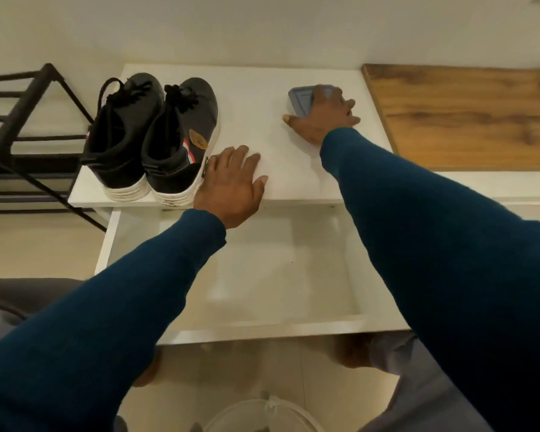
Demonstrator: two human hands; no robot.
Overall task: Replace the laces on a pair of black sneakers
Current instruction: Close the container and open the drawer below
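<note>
— Where are the shoes?
— 2 black sneakers point(178, 141) with white soles stand side by side at the left end of the white counter point(256, 88), heels toward the person. Their black laces point(181, 96) are bunched over the tongues. A black metal rack point(22, 104) sits just left of them.
— And the left hand?
— The left hand point(231, 179) lies flat on the counter, just beside the heel of the sneaker on the right. Its grip is open, fingers straight, holding nothing.
— The right hand?
— The right hand point(325, 116) rests over a flat blue-grey object point(298, 99), well apart from the shoes, thumb spread on the counter. Whether its grip closes on the object I cannot tell.
— Anything else?
— A white drawer point(262, 330) stands pulled out below the counter's front edge, and a wooden board point(465, 120) lies to the right.
</note>
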